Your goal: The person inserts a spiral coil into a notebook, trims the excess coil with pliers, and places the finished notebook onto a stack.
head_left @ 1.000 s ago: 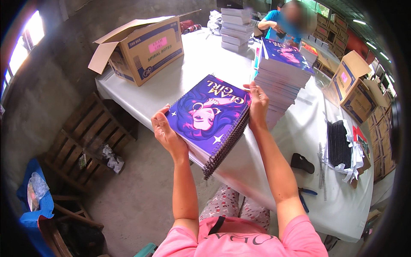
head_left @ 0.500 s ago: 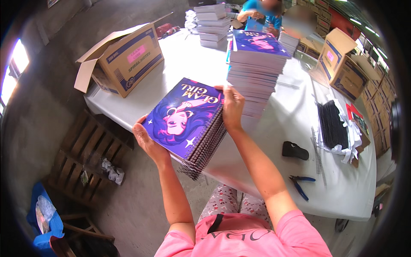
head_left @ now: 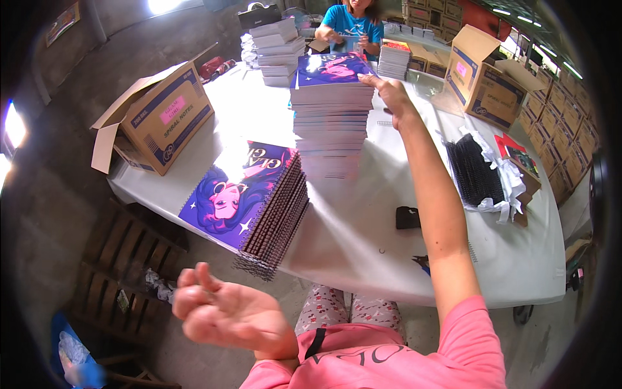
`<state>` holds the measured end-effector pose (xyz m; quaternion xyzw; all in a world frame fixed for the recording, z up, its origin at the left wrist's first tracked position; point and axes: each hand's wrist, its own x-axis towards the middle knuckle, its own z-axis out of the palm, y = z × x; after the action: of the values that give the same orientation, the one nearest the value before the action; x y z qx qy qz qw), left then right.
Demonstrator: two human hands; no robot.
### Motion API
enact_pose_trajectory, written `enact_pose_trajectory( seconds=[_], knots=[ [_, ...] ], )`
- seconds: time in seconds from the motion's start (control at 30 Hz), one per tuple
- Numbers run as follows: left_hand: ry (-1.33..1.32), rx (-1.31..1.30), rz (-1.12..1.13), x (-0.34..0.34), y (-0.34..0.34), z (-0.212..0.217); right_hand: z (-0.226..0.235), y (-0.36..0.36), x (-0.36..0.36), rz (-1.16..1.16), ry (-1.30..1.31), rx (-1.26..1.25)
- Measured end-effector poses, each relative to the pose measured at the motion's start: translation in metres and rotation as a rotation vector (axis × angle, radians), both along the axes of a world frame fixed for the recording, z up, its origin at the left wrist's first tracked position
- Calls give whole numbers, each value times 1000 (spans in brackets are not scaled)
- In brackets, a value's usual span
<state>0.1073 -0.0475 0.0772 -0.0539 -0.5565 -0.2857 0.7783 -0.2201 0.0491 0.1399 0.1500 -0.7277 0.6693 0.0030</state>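
A stack of spiral notebooks (head_left: 236,194) with purple covers rests at the table's near left edge, its black coils toward me. My left hand (head_left: 233,312) is off the table, in front of this stack, palm up with loosely curled fingers and nothing visible in it. Behind and to the right rises a tall pile of notebook blocks (head_left: 330,123), with no coils showing on them. My right hand (head_left: 392,98) reaches to its top, fingertips closed on the near right corner of the uppermost purple notebook cover (head_left: 334,68).
Open cartons stand at the left (head_left: 162,120) and far right (head_left: 489,84). Black spiral coils (head_left: 476,172) on white wrapping lie right of my forearm. A black object (head_left: 407,218) and partly hidden pliers (head_left: 422,262) are nearer. Across the table sits a person in blue (head_left: 353,29).
The spiral notebook between both hands now lies on the stack at the table's edge. My left hand has drawn back toward me; my right has moved to the tall pile. The view has shifted.
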Motion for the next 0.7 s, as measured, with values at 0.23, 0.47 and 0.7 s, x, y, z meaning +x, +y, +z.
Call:
enact_pose_trajectory(
  seconds=[0.23,0.47,0.7],
  knots=[
    [-258,-157,-361,-21,51,5,11,61,-37,-260,591,-62],
    [-613,-422,-325,-53,79,-2,-28,153,134,48,597,240],
    [-1047,-563,-131,-95,90,-92,-143,177,199,208,551,420]
  ],
)
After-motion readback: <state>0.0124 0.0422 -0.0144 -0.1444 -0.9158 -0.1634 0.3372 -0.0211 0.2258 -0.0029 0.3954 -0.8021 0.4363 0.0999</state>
